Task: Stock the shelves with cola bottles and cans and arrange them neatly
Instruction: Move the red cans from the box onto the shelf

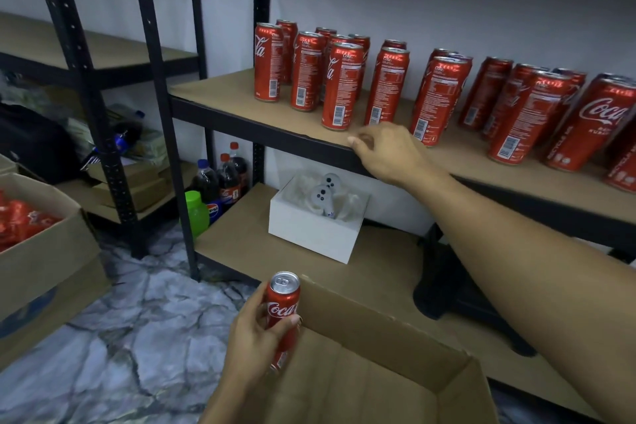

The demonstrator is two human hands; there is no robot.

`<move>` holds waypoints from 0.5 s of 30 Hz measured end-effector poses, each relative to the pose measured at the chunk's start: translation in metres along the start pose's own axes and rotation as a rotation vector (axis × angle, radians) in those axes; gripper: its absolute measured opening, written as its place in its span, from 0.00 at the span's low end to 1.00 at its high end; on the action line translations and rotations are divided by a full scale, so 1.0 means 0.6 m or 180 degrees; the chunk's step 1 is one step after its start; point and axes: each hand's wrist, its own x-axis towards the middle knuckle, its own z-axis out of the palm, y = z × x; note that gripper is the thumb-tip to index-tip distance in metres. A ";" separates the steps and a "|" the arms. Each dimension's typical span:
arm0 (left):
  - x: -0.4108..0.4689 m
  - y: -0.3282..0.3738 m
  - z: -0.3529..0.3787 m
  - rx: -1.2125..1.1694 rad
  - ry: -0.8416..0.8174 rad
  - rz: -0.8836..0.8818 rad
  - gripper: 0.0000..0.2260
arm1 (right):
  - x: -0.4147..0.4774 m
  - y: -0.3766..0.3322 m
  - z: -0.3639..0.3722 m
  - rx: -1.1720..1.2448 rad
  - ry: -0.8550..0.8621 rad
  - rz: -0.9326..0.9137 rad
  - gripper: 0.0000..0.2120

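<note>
Several tall red cola cans (342,86) stand in loose rows on the brown shelf board (220,89) of a black metal rack. My left hand (258,334) grips one red cola can (283,313) upright over the near corner of an open cardboard box (378,372). My right hand (389,151) hovers at the shelf's front edge, just below the front cans, with its fingers loosely curled and holding nothing.
A white box (309,234) with wrapped items sits on the lower shelf. Cola and Pepsi bottles (223,179) and a green-capped bottle (196,213) stand at the lower shelf's left end. A cardboard box of red packs (41,244) sits on the marble floor at left.
</note>
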 end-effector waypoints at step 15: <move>0.154 0.431 -0.047 0.0723 0.0510 0.1436 0.31 | -0.029 0.015 -0.007 -0.0210 -0.0351 0.0091 0.29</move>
